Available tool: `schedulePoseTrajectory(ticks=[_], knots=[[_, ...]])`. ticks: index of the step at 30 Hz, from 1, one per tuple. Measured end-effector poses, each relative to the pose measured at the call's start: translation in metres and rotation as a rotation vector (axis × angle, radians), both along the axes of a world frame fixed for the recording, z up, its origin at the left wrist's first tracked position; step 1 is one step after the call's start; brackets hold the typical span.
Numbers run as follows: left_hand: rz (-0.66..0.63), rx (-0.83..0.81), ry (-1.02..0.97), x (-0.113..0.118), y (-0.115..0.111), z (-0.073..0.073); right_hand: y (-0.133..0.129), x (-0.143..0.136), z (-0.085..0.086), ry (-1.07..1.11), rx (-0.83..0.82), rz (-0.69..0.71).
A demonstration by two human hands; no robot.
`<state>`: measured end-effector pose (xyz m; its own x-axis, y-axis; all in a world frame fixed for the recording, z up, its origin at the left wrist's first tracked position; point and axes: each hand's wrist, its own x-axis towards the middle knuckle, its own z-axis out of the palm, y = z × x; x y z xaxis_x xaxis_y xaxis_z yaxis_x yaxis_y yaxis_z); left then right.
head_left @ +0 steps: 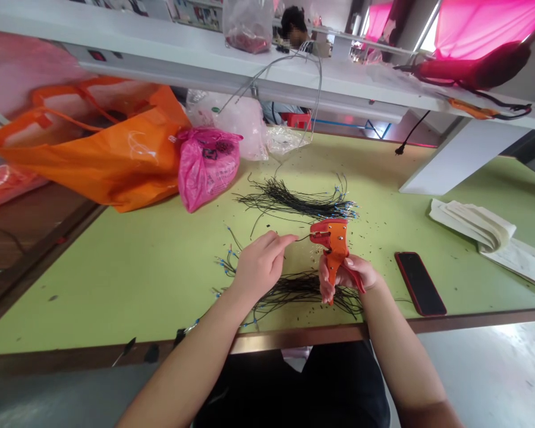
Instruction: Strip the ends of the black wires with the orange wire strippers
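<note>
My right hand (348, 274) is wrapped round the handles of an orange and red wire stripper (337, 238), held upright above the table. Between thumb and forefinger, my left hand (263, 261) pinches a thin black wire (302, 239). The wire's far end reaches the stripper's jaws; whether they are closed on it I cannot tell. Beneath my hands lies a bundle of black wires (294, 289), partly hidden by my left hand and the tool. Farther back is another bundle of black wires (294, 201), with blue and bare metal ends at its right.
A phone (420, 283) and folded papers (477, 226) lie at right. An orange bag (129, 154) and a pink plastic bag (208, 166) stand at back left. A white shelf (182, 59) crosses above the table (116, 279). Behind it sits another person (295, 30).
</note>
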<state>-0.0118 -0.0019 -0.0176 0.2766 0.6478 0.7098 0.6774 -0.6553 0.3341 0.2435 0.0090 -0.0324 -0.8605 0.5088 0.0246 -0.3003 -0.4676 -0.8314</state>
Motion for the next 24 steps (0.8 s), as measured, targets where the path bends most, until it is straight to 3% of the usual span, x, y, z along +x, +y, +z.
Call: schedulePoseTrajectory(ticks=[7,12,14,17,24], knots=[[-0.026,0.009,-0.018,0.001,-0.001,0.002,-0.004,-0.004,0.004,-0.033,0.021,-0.046],[0.005,0.044,-0.039,0.006,-0.006,0.002,-0.003,-0.023,0.002,0.003,0.108,-0.406],[0.003,0.063,0.022,0.010,-0.010,0.002,-0.002,-0.029,-0.001,0.025,0.125,-0.477],[-0.001,0.071,0.096,0.014,-0.015,0.001,-0.002,-0.030,-0.006,0.008,0.167,-0.477],[-0.019,0.014,0.066,0.014,-0.020,0.005,-0.009,-0.029,-0.003,-0.151,0.246,-0.436]])
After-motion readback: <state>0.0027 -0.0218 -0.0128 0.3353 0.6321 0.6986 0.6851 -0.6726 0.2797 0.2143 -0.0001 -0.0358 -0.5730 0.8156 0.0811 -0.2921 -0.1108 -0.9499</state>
